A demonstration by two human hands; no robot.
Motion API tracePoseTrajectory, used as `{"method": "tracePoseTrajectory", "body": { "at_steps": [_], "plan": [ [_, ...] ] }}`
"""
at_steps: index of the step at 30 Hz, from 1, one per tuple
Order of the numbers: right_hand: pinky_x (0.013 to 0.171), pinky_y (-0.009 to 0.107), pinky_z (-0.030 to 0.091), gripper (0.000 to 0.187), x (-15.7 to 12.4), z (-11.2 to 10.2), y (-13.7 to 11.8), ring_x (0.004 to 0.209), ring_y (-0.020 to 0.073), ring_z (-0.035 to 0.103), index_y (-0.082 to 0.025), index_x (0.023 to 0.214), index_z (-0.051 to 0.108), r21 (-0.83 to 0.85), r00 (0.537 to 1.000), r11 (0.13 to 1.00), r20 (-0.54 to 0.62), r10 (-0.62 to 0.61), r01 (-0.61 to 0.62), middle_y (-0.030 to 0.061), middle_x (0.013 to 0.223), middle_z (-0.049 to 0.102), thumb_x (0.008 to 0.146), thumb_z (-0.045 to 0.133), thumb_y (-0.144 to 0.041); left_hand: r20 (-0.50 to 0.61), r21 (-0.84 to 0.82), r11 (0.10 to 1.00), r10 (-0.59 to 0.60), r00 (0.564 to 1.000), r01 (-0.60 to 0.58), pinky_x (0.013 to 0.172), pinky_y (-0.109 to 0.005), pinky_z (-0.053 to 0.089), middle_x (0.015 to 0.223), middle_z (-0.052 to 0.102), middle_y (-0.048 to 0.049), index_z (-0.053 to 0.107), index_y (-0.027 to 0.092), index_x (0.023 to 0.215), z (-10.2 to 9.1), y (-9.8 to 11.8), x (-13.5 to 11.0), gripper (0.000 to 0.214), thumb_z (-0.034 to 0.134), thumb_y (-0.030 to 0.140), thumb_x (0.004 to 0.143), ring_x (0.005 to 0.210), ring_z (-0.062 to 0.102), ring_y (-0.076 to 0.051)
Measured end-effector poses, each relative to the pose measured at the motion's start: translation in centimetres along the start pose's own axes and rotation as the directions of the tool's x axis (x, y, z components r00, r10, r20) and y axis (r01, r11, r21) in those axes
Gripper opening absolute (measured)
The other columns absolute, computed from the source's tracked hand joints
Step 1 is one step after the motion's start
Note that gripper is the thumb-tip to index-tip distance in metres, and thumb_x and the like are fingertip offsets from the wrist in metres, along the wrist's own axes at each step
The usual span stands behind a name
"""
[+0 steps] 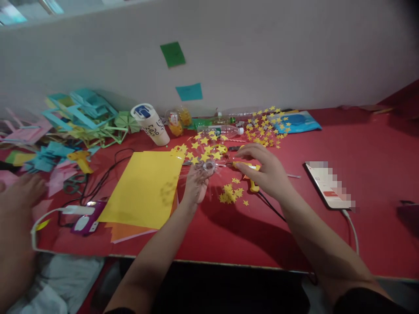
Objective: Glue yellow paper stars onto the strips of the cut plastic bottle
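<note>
My left hand (196, 183) is closed around the neck end of a clear plastic bottle (209, 158) that has yellow paper stars stuck on it. My right hand (265, 172) grips a yellow hot glue gun (250, 174) with its nozzle pointing left at the bottle; its black cord trails toward me. A small pile of loose yellow stars (231, 193) lies on the red table (229, 235) between my hands.
A yellow paper sheet (145, 187) lies left of my hands. A phone (329, 185) on a cable rests at right. A paper cup (150, 124), bottles and another star-covered bottle (265, 126) stand behind. Paper crafts pile up far left, where another person's hand (16, 205) reaches in.
</note>
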State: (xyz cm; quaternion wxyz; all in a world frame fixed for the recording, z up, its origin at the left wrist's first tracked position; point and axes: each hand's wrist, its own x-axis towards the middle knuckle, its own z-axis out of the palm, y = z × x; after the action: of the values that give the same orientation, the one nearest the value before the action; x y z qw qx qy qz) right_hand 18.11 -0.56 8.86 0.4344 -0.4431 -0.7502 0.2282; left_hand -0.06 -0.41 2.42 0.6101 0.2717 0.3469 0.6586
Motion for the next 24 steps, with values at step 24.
{"method": "tracePoseTrajectory", "body": {
  "at_steps": [24],
  "plan": [
    [0.06, 0.024, 0.043, 0.014, 0.3, 9.1, 4.6, 0.061, 0.0127, 0.058, -0.015, 0.074, 0.063, 0.06, 0.879, 0.899, 0.248, 0.407, -0.433, 0.0, 0.064, 0.062, 0.068, 0.051, -0.012, -0.023, 0.194, 0.958, -0.212, 0.977, 0.212, 0.102, -0.041, 0.039, 0.095, 0.066, -0.0008, 0.056, 0.021, 0.092, -7.8, 0.4, -1.0, 0.056, 0.07, -0.002, 0.043, 0.099, 0.062, -0.017]
  ]
}}
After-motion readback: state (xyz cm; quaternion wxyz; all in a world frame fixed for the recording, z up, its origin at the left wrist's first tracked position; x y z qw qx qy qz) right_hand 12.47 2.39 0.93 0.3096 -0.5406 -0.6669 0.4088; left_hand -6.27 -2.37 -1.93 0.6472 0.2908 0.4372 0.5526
